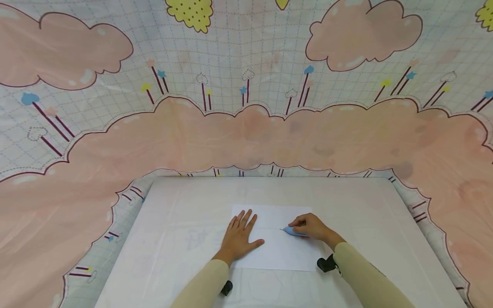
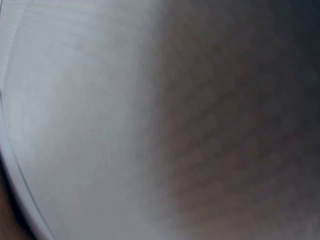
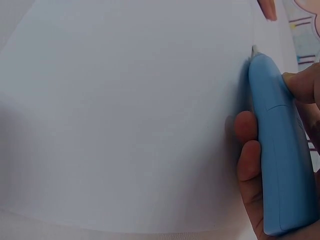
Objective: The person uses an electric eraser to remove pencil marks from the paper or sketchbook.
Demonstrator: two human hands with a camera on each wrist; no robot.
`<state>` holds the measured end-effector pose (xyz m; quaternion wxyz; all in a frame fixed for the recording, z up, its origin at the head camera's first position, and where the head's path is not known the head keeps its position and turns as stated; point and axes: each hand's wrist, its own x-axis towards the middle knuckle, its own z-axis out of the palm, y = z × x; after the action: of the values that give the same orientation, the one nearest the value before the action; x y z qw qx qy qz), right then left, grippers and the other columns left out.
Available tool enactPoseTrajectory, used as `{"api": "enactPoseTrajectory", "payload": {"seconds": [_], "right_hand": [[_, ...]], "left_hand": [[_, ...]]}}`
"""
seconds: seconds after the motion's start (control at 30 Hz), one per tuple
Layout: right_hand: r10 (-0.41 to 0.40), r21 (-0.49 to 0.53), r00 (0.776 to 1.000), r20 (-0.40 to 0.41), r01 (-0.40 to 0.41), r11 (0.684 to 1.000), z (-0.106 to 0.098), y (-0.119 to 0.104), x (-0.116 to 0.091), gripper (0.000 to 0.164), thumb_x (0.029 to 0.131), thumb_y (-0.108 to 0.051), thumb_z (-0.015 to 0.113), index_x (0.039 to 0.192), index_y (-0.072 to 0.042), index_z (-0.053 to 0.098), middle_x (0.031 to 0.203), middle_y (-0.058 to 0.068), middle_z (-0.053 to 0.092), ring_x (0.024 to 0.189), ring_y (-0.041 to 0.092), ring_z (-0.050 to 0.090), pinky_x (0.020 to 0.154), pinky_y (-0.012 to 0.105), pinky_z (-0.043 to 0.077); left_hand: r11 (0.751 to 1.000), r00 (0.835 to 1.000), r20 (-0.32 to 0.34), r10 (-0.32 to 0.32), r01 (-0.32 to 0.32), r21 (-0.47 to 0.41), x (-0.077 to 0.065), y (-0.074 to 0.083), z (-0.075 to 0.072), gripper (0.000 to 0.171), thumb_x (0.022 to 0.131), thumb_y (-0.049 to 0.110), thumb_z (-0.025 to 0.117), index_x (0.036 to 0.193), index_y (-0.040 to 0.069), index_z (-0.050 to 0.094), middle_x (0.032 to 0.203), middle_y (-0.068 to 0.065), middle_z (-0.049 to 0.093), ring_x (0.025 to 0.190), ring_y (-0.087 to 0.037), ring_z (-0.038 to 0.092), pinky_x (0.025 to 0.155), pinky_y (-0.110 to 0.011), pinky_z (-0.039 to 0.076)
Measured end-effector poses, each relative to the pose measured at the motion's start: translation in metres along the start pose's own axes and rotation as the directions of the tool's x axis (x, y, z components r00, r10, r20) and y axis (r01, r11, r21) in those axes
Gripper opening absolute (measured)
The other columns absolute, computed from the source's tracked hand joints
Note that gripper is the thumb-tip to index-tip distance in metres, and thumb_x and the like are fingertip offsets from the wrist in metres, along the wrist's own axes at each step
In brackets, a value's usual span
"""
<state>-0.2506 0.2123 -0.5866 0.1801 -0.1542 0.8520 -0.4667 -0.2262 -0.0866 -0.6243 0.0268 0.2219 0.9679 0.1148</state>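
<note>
A white sheet of paper lies on the table. My left hand rests flat on its left part, fingers spread and thumb pointing right. On the right side of the sheet, my right hand grips a blue utility knife, its small tip pointing left at the paper. In the right wrist view the thumb lies along one side of the knife and curled fingers along the other. A faint line runs across the sheet at the knife's tip. The left wrist view shows only a pale surface and a blurred dark shape.
The white table reaches well beyond the paper. A cloth printed with clouds hangs behind it and along its sides. A black wrist device sits below the right wrist, another below the left.
</note>
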Motion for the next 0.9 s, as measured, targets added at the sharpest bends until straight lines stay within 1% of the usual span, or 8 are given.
{"api": "enactPoseTrajectory", "payload": {"seconds": [0.13, 0.3, 0.37, 0.53, 0.73, 0.9], "right_hand": [[-0.001, 0.001, 1.000, 0.000, 0.001, 1.000, 0.0014, 0.0010, 0.0009, 0.017, 0.089, -0.009, 0.070, 0.103, -0.002, 0.076, 0.102, 0.011, 0.068, 0.075, 0.013, 0.052, 0.059, 0.020, 0.047], [-0.004, -0.003, 1.000, 0.004, 0.004, 1.000, 0.0026, 0.0015, 0.0018, 0.017, 0.089, -0.009, 0.070, 0.103, -0.002, 0.076, 0.104, 0.012, 0.069, 0.078, 0.014, 0.053, 0.060, 0.020, 0.047], [0.000, -0.003, 1.000, 0.005, 0.000, 1.000, 0.0030, 0.0016, 0.0020, 0.016, 0.089, -0.009, 0.070, 0.103, -0.002, 0.075, 0.104, 0.012, 0.069, 0.078, 0.014, 0.053, 0.060, 0.020, 0.047], [0.009, -0.002, 1.000, 0.007, -0.009, 1.000, 0.0035, 0.0011, 0.0017, 0.016, 0.089, -0.009, 0.070, 0.103, -0.002, 0.075, 0.103, 0.011, 0.069, 0.077, 0.014, 0.053, 0.059, 0.020, 0.047], [-0.001, -0.025, 1.000, 0.001, 0.001, 1.000, 0.0022, -0.0008, -0.0003, 0.016, 0.089, -0.009, 0.070, 0.102, -0.002, 0.076, 0.104, 0.011, 0.069, 0.080, 0.015, 0.053, 0.064, 0.020, 0.046], [-0.002, -0.028, 1.000, 0.002, 0.002, 1.000, 0.0005, -0.0009, -0.0026, 0.016, 0.088, -0.009, 0.070, 0.101, -0.002, 0.076, 0.103, 0.011, 0.069, 0.081, 0.015, 0.052, 0.064, 0.020, 0.045]], "left_hand": [[1.000, 1.000, -0.005, 0.000, 0.000, -0.010, -0.0004, 0.0011, -0.0003, 0.089, 0.090, 0.073, 0.042, 0.158, 0.019, 0.023, 0.166, -0.004, 0.013, 0.153, -0.028, 0.010, 0.122, -0.049, 0.014], [1.000, 1.000, -0.022, 0.001, -0.001, 0.006, -0.0005, 0.0006, 0.0036, 0.090, 0.090, 0.075, 0.041, 0.158, 0.019, 0.024, 0.166, -0.004, 0.014, 0.152, -0.028, 0.011, 0.121, -0.049, 0.015], [1.000, 1.000, -0.018, -0.003, 0.003, 0.016, -0.0003, 0.0002, 0.0055, 0.090, 0.090, 0.076, 0.039, 0.158, 0.021, 0.022, 0.166, -0.002, 0.012, 0.153, -0.027, 0.010, 0.122, -0.048, 0.014], [1.000, 1.000, -0.025, -0.002, 0.003, 0.008, -0.0007, 0.0001, 0.0079, 0.090, 0.090, 0.076, 0.038, 0.158, 0.021, 0.022, 0.166, -0.002, 0.013, 0.153, -0.026, 0.010, 0.122, -0.049, 0.014], [1.000, 0.999, -0.034, -0.001, 0.001, 0.006, -0.0020, 0.0010, 0.0073, 0.090, 0.089, 0.076, 0.041, 0.158, 0.020, 0.024, 0.166, -0.003, 0.015, 0.152, -0.027, 0.012, 0.121, -0.049, 0.016], [1.000, 0.999, -0.036, -0.003, 0.003, 0.006, -0.0036, 0.0023, 0.0049, 0.090, 0.089, 0.074, 0.042, 0.158, 0.019, 0.025, 0.166, -0.004, 0.016, 0.152, -0.028, 0.013, 0.121, -0.049, 0.016]]}}
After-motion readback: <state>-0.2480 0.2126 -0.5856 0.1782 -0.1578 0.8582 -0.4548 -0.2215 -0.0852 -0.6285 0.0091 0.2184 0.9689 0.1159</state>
